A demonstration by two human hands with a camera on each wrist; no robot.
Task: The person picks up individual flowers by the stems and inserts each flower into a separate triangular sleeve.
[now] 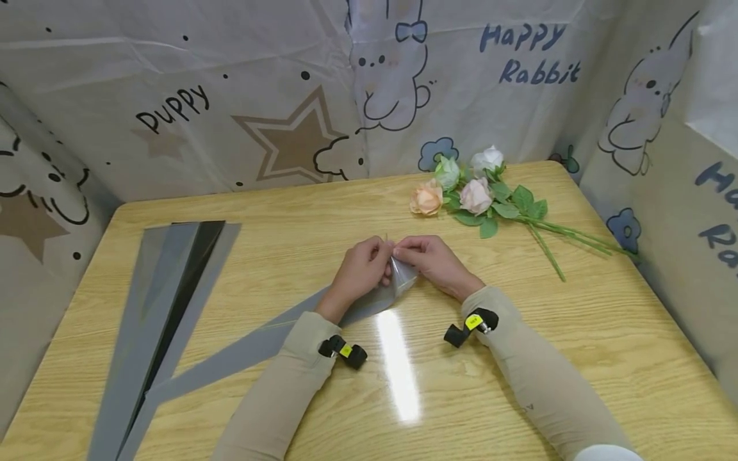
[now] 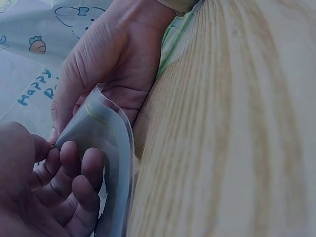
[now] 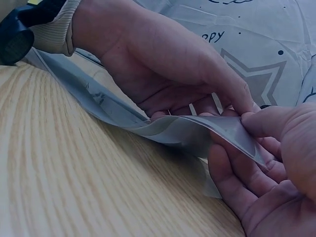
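A long grey translucent plastic flower sleeve runs slantwise over the table, its right end lifted and bent. My left hand pinches the upper edge at that end between thumb and index finger, the other fingers curled beside the film. Close against it, my right hand pinches the same end with thumb and fingers. In the left wrist view the sleeve's end bows out between the two hands, with a thin yellowish line near its edge. The right wrist view shows the film curving up to the fingertips.
More grey and black sleeves lie stacked at the left of the wooden table. Artificial roses in white, peach, pink and pale green lie at the back right, stems pointing right. A printed cloth hangs behind.
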